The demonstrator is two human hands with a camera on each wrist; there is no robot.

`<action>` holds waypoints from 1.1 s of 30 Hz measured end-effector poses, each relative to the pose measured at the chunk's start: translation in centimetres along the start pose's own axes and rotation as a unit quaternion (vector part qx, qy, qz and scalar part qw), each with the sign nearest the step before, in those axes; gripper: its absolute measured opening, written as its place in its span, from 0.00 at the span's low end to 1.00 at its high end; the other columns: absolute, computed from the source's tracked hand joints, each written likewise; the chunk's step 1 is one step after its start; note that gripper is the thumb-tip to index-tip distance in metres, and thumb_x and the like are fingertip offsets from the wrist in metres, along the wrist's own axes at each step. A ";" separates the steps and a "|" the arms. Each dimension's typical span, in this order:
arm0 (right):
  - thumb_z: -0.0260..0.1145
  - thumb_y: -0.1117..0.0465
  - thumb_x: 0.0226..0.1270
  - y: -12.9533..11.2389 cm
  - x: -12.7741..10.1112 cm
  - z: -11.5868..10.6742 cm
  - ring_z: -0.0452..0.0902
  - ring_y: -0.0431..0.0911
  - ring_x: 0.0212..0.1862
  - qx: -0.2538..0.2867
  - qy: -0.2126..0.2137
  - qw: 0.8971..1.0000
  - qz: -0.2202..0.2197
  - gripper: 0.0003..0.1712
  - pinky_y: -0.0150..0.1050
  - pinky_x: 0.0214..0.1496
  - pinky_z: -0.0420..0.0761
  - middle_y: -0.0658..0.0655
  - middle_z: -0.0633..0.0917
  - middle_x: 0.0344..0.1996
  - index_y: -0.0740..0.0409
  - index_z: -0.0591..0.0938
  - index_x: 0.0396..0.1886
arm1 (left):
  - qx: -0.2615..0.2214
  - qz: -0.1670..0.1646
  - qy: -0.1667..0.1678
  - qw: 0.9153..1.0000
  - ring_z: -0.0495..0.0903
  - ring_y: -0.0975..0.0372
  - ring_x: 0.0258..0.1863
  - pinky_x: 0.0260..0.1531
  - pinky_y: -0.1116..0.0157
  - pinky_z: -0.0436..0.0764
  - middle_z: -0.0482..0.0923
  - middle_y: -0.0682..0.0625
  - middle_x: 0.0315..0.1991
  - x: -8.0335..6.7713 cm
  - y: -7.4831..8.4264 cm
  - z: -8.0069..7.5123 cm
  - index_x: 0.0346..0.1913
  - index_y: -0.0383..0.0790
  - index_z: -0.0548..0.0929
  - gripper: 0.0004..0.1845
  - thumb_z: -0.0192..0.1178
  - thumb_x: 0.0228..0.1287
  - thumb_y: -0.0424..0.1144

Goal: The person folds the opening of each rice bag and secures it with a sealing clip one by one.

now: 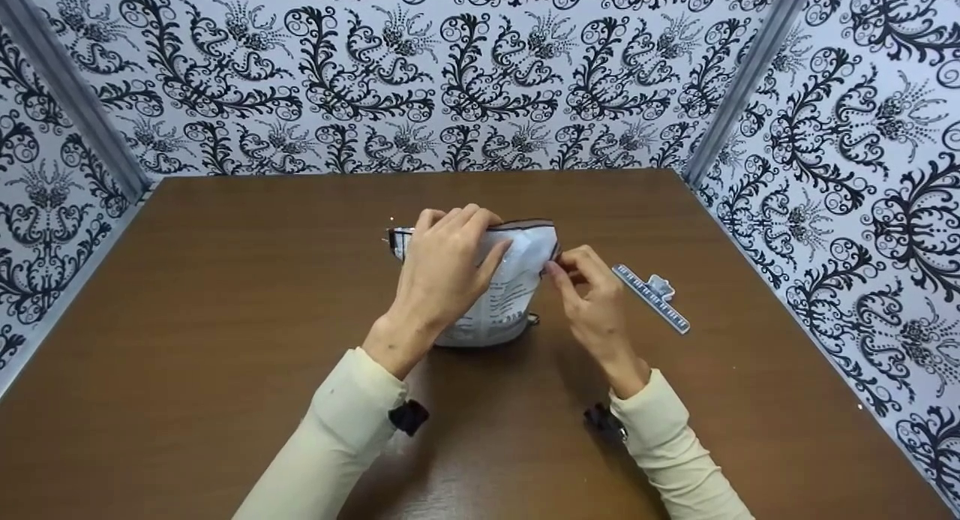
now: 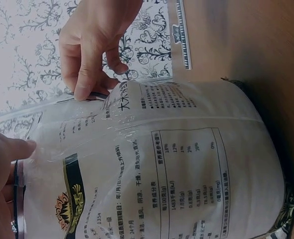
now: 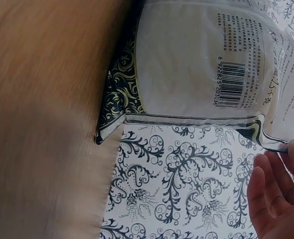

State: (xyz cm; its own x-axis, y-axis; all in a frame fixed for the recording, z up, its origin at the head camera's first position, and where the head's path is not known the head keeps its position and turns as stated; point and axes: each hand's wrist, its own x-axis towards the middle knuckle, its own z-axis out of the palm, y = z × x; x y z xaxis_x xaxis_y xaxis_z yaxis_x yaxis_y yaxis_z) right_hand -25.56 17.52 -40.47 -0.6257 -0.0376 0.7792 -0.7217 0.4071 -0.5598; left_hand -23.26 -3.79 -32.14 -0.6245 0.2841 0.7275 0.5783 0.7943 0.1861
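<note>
Table (image 1: 225, 340): brown and wide, with swirly black-and-white walls around it.
Bag (image 1: 510, 295): white, standing up in the middle of the table, black edge on top.
Left hand (image 1: 446, 269): fingers curl over the top of the bag and hold it.
Right hand (image 1: 589, 295): pinches the bag's top right corner with thumb and fingers.
Clip (image 1: 651, 297): pale blue, lies on the table just right of the right hand, touching nothing.
</note>
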 end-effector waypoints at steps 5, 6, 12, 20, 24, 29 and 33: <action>0.70 0.67 0.70 -0.1 0.0 -0.1 0.80 0.39 0.34 0.000 0.001 1.000 -0.002 0.05 0.26 0.41 0.82 0.55 0.85 0.31 0.63 0.85 0.33 | -0.013 -0.005 0.003 1.000 0.89 0.59 0.43 0.46 0.58 0.78 0.90 0.51 0.43 0.1 0.0 0.1 0.48 0.42 0.87 0.11 0.66 0.72 0.46; 0.70 0.67 0.70 -0.1 0.0 -0.1 0.80 0.39 0.34 0.000 0.002 1.000 -0.003 0.05 0.27 0.41 0.82 0.55 0.85 0.31 0.63 0.85 0.33 | -0.017 -0.007 0.002 1.000 0.89 0.59 0.43 0.45 0.58 0.77 0.90 0.51 0.43 0.1 0.0 0.1 0.47 0.42 0.87 0.11 0.66 0.72 0.45; 0.73 0.68 0.66 -0.2 0.1 -0.1 0.80 0.37 0.33 0.000 0.012 1.000 -0.013 0.05 0.26 0.38 0.82 0.55 0.85 0.30 0.62 0.86 0.30 | -0.037 -0.021 0.002 0.999 0.90 0.60 0.43 0.40 0.59 0.75 0.91 0.53 0.44 0.2 0.0 0.1 0.48 0.45 0.89 0.09 0.68 0.70 0.44; 0.74 0.71 0.64 -0.1 0.1 -0.4 0.79 0.37 0.33 0.002 0.016 1.000 -0.017 0.05 0.24 0.37 0.80 0.57 0.85 0.29 0.64 0.86 0.29 | -0.068 -0.042 0.008 0.997 0.90 0.61 0.42 0.38 0.59 0.73 0.92 0.55 0.42 0.3 0.0 0.1 0.44 0.48 0.90 0.06 0.68 0.69 0.43; 0.74 0.73 0.62 -0.1 0.1 -0.4 0.79 0.38 0.32 0.006 0.023 0.999 -0.032 0.04 0.23 0.36 0.79 0.59 0.85 0.29 0.65 0.86 0.29 | -0.075 -0.050 0.012 0.996 0.90 0.61 0.43 0.38 0.59 0.73 0.92 0.55 0.42 0.3 -0.2 0.1 0.43 0.48 0.91 0.06 0.68 0.69 0.43; 0.74 0.76 0.60 0.0 0.0 -0.3 0.78 0.40 0.30 0.005 0.028 0.998 -0.054 0.05 0.22 0.36 0.78 0.58 0.85 0.27 0.65 0.87 0.29 | -0.080 -0.059 0.018 0.995 0.91 0.62 0.43 0.37 0.59 0.73 0.92 0.56 0.42 0.3 -0.3 0.2 0.43 0.49 0.91 0.05 0.69 0.69 0.43; 0.74 0.77 0.59 0.1 0.0 -0.2 0.78 0.42 0.30 -0.014 0.029 0.997 -0.068 0.06 0.21 0.37 0.77 0.58 0.85 0.27 0.65 0.86 0.29 | -0.082 -0.063 0.026 0.994 0.91 0.62 0.42 0.37 0.59 0.72 0.92 0.56 0.41 0.3 -0.4 0.2 0.42 0.49 0.91 0.05 0.69 0.68 0.43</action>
State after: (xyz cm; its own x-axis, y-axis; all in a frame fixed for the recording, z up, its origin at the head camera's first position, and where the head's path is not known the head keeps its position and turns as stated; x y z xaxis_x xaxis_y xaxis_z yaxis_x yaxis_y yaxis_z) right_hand -25.57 17.76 -40.43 -0.5038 -0.0411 0.8629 -0.7896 0.4270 -0.4407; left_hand -23.80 -3.94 -32.17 -0.6714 0.1569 0.7243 0.5781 0.7224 0.3794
